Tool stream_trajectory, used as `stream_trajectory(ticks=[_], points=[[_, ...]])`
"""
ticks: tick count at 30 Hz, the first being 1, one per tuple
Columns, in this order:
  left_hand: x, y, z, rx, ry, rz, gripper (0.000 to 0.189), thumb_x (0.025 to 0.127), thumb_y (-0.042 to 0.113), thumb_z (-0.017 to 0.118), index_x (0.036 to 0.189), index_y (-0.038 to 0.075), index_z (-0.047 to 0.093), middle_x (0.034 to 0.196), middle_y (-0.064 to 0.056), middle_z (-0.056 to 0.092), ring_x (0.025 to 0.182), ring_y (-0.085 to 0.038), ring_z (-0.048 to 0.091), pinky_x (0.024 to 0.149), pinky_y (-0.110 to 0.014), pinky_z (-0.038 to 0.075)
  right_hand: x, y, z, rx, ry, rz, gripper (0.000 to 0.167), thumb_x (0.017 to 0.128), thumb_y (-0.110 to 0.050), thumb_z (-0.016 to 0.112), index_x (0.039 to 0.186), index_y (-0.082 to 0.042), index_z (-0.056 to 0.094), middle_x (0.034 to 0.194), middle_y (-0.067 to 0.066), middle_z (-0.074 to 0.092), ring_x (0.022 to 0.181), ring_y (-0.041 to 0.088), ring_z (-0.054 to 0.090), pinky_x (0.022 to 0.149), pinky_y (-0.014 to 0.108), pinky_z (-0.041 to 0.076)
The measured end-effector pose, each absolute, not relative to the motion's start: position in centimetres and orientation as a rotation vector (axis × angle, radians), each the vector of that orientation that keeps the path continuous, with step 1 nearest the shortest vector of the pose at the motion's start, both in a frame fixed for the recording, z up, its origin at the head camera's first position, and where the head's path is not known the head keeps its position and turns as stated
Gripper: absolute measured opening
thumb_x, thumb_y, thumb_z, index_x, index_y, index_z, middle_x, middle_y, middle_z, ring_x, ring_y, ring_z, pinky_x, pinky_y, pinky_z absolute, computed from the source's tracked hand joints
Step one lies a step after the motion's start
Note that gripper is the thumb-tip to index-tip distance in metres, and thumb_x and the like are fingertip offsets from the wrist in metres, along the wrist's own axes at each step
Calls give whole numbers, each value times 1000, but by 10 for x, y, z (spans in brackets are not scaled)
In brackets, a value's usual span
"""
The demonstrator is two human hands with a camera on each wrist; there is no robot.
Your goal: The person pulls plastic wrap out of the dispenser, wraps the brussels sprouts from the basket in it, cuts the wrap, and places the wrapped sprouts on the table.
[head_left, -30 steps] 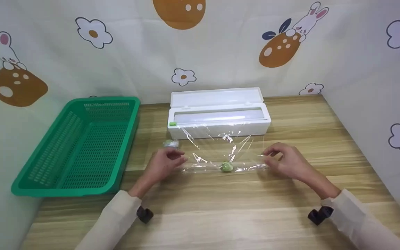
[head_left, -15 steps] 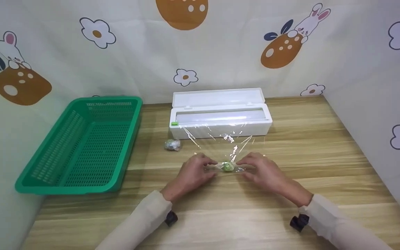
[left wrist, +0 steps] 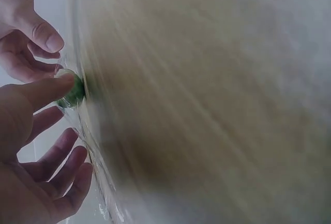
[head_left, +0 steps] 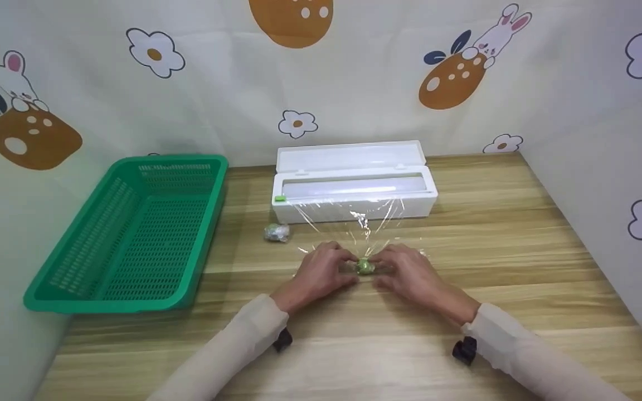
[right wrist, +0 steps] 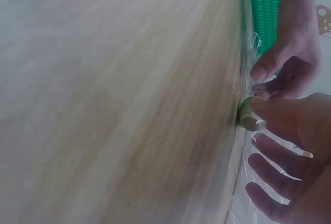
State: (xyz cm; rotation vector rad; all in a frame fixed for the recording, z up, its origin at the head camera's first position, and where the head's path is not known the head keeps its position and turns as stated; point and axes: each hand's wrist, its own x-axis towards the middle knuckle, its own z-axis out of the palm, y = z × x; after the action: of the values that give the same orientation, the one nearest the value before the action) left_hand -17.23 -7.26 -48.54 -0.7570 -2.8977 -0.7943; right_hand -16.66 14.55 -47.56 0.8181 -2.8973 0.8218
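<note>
A small round green vegetable [head_left: 365,267], its kind unclear, sits on the wooden table under transparent cling film [head_left: 363,224]. My left hand [head_left: 325,269] pinches the film at its left side, thumb at the vegetable in the left wrist view. From the opposite side my right hand [head_left: 406,270] pinches the film, and its thumb [right wrist: 269,107] also touches the vegetable. The other fingers of both hands are spread and loosely bent. Creased and taut, the film runs back to a white cling film dispenser [head_left: 354,210] with its lid raised.
On the left stands a green perforated basket [head_left: 219,214]. A small film-wrapped bundle [head_left: 277,233] lies in front of the dispenser's left end. Behind the table [head_left: 354,345] hangs a patterned cloth [head_left: 365,89], which also lines the sides.
Both hands have moved inward from the film's outer corners to the vegetable. The film has gathered into tighter creases around it. Dispenser, basket and wrapped bundle stay put.
</note>
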Motion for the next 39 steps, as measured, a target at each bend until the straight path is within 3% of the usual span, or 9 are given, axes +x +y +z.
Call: stream_trajectory(ticks=[6,12,19,29,34,39], points=[[-181,-70,-487,-769,-2895,-818,36,77,31,86,107,13,77,94,-6,69,85,-19,60,73,-31,50,-176,141,-476,705,-2959,876,38,75,-16,86,110,-13,72,107,4,74,100,24,65,95,49,50],[-186,-68,-487,-780,-2880,-842,34,76,29,86,105,11,78,92,-5,71,82,-18,62,70,-29,50,-186,138,-476,684,-2957,867,27,76,-19,86,100,-13,74,99,5,74,91,22,66,86,44,53],[-191,-65,-485,-753,-2877,-898,36,76,23,86,108,9,75,99,-8,73,89,-23,68,77,-36,55,-196,139,-475,751,-2959,829,21,80,-23,83,98,-14,76,94,1,73,87,18,64,82,40,53],[-204,-65,-489,-706,-2932,-1002,19,85,19,78,102,11,77,94,-5,75,84,-20,66,75,-35,54,-200,139,-475,750,-2952,861,28,80,-23,83,105,-10,76,95,5,72,85,21,65,78,40,54],[-208,-67,-489,-669,-2983,-1053,18,87,21,76,104,12,76,97,-5,75,87,-18,65,78,-35,54,-200,134,-475,724,-2935,897,32,75,-19,87,104,-11,75,101,6,70,91,24,66,84,44,54],[-211,-67,-484,-619,-3032,-1058,22,88,20,76,107,10,75,96,-5,74,85,-17,63,77,-35,53,-204,130,-474,700,-2944,900,26,77,-15,85,101,-12,75,99,5,71,91,24,66,85,43,54]])
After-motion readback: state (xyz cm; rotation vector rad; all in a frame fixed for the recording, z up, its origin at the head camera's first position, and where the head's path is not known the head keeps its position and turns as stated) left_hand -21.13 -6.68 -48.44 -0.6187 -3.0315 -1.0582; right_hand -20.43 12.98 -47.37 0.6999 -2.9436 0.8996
